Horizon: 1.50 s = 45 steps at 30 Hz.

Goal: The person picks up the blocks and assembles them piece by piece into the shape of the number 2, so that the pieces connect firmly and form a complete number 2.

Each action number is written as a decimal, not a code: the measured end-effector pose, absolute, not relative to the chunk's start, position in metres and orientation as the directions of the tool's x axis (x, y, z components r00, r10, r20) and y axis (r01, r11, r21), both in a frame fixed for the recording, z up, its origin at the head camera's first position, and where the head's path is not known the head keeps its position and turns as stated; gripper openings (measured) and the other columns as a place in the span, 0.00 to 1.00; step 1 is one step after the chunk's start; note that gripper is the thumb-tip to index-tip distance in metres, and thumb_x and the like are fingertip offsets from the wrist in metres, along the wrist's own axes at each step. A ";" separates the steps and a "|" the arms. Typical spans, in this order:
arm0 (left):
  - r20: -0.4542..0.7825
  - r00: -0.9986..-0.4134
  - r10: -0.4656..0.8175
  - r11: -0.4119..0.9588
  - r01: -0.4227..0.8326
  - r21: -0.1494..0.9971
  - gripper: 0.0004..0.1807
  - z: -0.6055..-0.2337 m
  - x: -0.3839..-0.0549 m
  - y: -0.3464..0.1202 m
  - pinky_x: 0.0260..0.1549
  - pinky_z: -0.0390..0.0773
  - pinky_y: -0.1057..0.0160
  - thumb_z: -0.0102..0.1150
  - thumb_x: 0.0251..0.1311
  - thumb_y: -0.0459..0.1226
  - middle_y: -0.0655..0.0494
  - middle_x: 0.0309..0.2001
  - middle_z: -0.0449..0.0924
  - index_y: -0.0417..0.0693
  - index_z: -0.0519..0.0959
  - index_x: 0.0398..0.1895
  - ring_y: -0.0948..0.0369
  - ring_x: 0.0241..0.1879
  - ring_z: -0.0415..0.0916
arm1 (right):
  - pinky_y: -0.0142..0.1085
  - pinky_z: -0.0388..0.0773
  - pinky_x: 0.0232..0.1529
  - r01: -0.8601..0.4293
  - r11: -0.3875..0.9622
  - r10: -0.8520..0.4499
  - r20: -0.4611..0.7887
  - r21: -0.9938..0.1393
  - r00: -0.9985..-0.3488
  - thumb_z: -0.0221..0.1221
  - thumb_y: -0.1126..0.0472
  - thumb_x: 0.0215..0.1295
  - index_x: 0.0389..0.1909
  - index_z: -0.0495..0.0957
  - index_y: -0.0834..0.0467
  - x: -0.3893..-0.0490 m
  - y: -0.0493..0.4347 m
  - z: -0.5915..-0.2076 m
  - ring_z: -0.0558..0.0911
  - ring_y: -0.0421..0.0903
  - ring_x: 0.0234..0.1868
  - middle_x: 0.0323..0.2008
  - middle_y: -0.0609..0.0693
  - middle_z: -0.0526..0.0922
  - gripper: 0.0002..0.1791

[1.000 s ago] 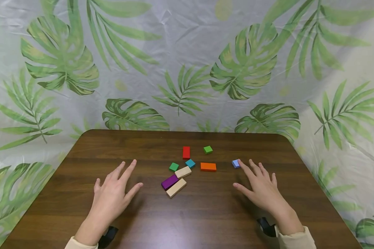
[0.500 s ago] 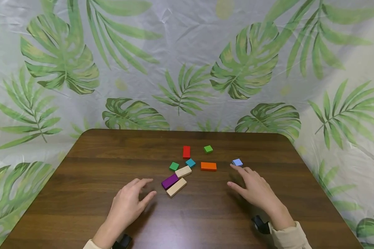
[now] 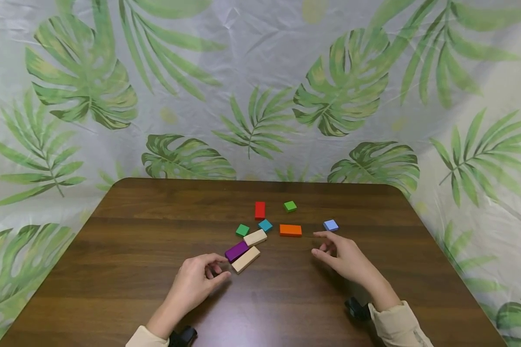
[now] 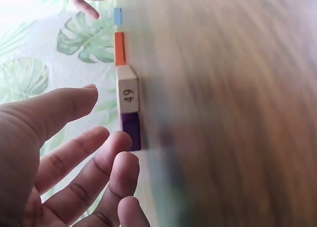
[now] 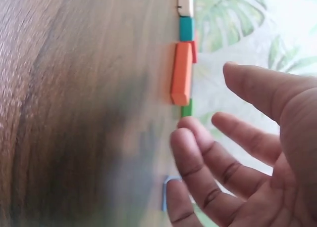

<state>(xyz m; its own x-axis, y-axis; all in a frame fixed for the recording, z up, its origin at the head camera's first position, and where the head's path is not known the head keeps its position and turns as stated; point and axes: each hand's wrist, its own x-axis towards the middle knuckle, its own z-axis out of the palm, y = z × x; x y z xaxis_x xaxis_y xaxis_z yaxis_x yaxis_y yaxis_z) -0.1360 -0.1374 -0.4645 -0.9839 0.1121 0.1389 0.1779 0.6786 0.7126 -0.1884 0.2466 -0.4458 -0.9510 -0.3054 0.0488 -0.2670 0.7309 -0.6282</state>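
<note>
My left hand (image 3: pixel 201 279) hovers just left of a purple block (image 3: pixel 236 251) and a pale wooden block (image 3: pixel 245 260) lying beside it. Its fingers are loosely bent with nothing between them and the thumb. In the left wrist view, a fingertip overlaps the purple block, and the pale block (image 4: pixel 129 94) shows dark printed digits. Over the table's right half, my right hand (image 3: pixel 345 255) holds nothing, fingers bent and thumb apart. An orange block (image 3: pixel 290 231) lies to its left, and a small light-blue block (image 3: pixel 331 225) just beyond its fingers.
A second pale block (image 3: pixel 255 237) adjoins the purple one. Small green (image 3: pixel 242 230) and teal (image 3: pixel 265 225) blocks lie behind it. Farther back are a red block (image 3: pixel 260 210) and a bright green one (image 3: pixel 290 206). A leaf-patterned curtain (image 3: pixel 252 72) hangs behind the brown table (image 3: pixel 156 202).
My left hand has moved right and nearer the purple and pale blocks, its spread fingers now bent. My right hand has drawn left, away from the light-blue block. The blocks stay put.
</note>
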 end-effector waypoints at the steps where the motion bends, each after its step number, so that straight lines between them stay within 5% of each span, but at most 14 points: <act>1: 0.137 -0.984 0.115 0.671 0.179 0.719 0.12 -0.466 -0.137 -0.136 0.27 0.74 0.70 0.83 0.55 0.39 0.67 0.27 0.83 0.53 0.91 0.42 0.73 0.24 0.73 | 0.32 0.72 0.33 -0.262 0.727 -0.302 0.047 -0.635 -0.952 0.67 0.49 0.76 0.69 0.79 0.59 -0.191 0.247 -0.448 0.78 0.40 0.35 0.36 0.44 0.82 0.28; 20: 0.114 -0.988 0.101 0.660 0.152 0.736 0.14 -0.473 -0.145 -0.125 0.26 0.74 0.69 0.86 0.49 0.39 0.67 0.26 0.82 0.54 0.89 0.38 0.71 0.22 0.75 | 0.32 0.72 0.29 -0.182 0.624 -0.283 -0.002 -0.760 -0.959 0.66 0.56 0.76 0.67 0.79 0.60 -0.233 0.247 -0.469 0.78 0.41 0.28 0.32 0.51 0.87 0.23; 45: 0.107 -0.990 0.088 0.687 0.139 0.714 0.11 -0.476 -0.151 -0.120 0.25 0.72 0.68 0.84 0.51 0.37 0.67 0.23 0.78 0.54 0.87 0.32 0.70 0.21 0.72 | 0.32 0.71 0.31 -0.201 0.630 -0.327 -0.022 -0.751 -0.945 0.66 0.59 0.75 0.66 0.78 0.63 -0.247 0.239 -0.474 0.76 0.43 0.28 0.30 0.51 0.86 0.23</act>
